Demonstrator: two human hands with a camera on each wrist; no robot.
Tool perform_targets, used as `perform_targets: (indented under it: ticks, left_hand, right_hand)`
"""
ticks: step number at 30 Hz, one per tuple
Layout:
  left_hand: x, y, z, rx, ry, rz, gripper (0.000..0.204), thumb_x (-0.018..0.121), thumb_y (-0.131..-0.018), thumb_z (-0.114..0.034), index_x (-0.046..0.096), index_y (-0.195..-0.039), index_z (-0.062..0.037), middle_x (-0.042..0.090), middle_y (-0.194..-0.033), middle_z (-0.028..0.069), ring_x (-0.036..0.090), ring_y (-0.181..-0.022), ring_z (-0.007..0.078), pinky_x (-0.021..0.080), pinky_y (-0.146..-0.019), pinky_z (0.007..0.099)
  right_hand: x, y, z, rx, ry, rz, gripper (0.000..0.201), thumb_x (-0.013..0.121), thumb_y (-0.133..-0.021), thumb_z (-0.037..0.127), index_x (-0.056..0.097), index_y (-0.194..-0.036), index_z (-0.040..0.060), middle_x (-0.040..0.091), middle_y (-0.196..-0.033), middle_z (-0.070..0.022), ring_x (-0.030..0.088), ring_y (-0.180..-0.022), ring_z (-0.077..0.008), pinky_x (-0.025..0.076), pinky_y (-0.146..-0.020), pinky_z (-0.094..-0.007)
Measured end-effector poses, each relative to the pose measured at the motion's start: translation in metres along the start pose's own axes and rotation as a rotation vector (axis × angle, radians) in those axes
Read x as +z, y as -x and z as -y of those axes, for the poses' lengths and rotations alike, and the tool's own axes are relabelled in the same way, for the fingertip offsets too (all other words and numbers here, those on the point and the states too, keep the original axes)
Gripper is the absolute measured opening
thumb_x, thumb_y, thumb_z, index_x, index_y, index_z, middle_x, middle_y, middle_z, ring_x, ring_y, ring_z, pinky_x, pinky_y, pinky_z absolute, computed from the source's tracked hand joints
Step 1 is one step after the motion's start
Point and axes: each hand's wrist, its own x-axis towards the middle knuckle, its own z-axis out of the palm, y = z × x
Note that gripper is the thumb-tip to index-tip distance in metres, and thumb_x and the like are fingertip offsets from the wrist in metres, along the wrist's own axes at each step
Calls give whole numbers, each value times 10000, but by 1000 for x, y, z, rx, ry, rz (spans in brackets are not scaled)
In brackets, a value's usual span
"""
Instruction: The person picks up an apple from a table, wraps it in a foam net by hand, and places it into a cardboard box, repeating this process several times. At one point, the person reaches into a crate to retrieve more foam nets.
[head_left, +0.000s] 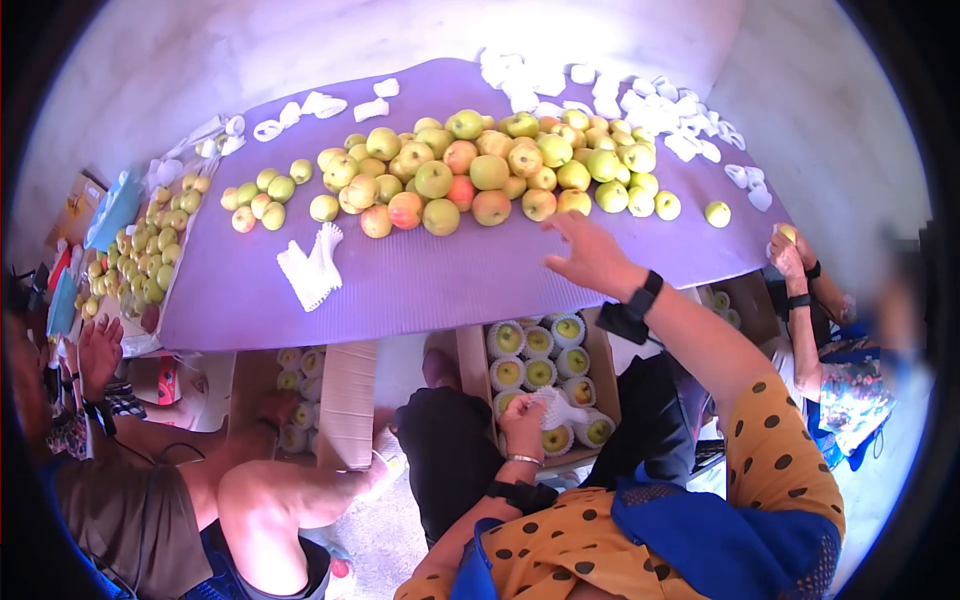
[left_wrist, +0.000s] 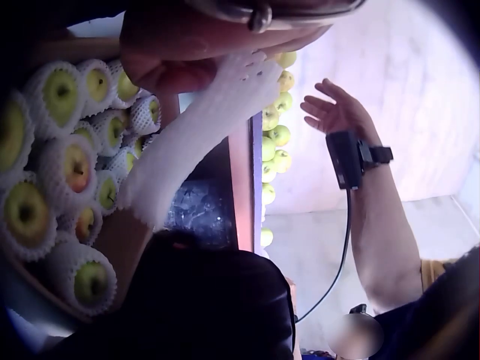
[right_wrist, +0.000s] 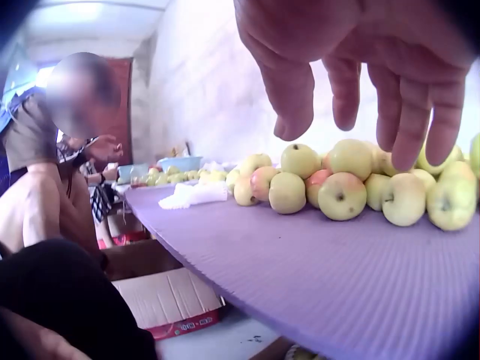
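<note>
My left hand (head_left: 522,428) grips a white foam net sleeve (left_wrist: 199,139) above a carton (head_left: 607,375) of apples in foam nets. In the left wrist view the sleeve hangs from the fingers as a limp tube. My right hand (head_left: 592,258) reaches over the purple table (head_left: 430,290) with its fingers spread, holding nothing. Just beyond it lies a long heap of green and reddish apples (head_left: 433,180). In the right wrist view the fingertips (right_wrist: 407,142) hang over the front row of apples (right_wrist: 343,196).
Two foam nets (head_left: 312,268) lie left on the table, and more foam nets (head_left: 670,110) are piled at the back right. A carton with an upright flap (head_left: 347,400) stands at left. People sit on both sides; the right-hand person holds an apple (head_left: 788,233).
</note>
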Motion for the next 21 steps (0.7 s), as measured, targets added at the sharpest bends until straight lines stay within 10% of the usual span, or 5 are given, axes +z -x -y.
perform_targets:
  ticks: [7,21]
  left_hand:
    - [9,5,-12,-34,-11,17,87,542,-761,-2,539,-848,2,577,-787,37,540,-687,92,438,-618,218]
    - [11,6,-21,-1,44,36,83,559,-767,-13,544,-848,1,577,-787,29,535,-678,71,445,-613,207]
  right_hand:
    - [41,-114,14,-340,111,-221,404,627,-655,162,475,-1020,75,496,-938,-136,477,-915,-308,407,-775,-375]
    - [91,-179,43,-24,232,75,497,659,-641,308,469,-971,-12,498,-969,-159,482,-950,-288,420,-796,-378]
